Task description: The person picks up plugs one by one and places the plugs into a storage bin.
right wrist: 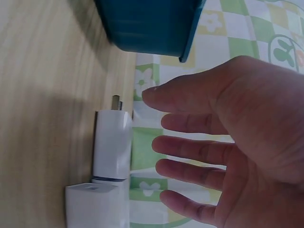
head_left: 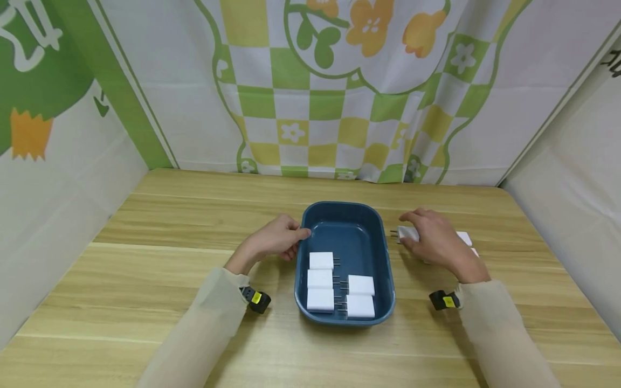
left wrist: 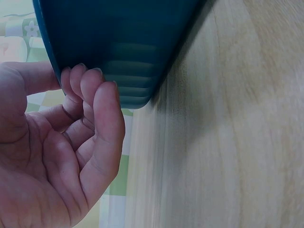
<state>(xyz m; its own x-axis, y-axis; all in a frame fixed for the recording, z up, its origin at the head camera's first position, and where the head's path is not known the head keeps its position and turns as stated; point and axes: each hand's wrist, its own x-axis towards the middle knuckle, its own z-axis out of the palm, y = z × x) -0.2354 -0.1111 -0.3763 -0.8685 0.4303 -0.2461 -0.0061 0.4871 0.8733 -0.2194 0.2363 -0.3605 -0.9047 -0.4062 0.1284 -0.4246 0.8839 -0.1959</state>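
A dark blue plastic tray [head_left: 346, 237] stands on the table. My left hand [head_left: 276, 237] pinches its left rim, thumb over the edge and curled fingertips [left wrist: 91, 85] against the outer wall. Inside, three white plug chargers [head_left: 320, 279] lie in a left column and two chargers [head_left: 360, 306] in a right one, their prongs facing inward. Right of the tray, my right hand [head_left: 434, 237] hovers at a white charger [right wrist: 112, 145] with metal prongs toward the tray; its fingers are spread, with nothing between them. Another charger [right wrist: 92, 204] is behind that one.
More white chargers [head_left: 464, 238] lie right of my right hand, partly hidden by it. The wooden table [head_left: 194, 215] backs onto a patterned curtain [head_left: 330, 124], with cloth walls [head_left: 572, 215] on both sides. Each wrist wears a small black camera [head_left: 259, 302].
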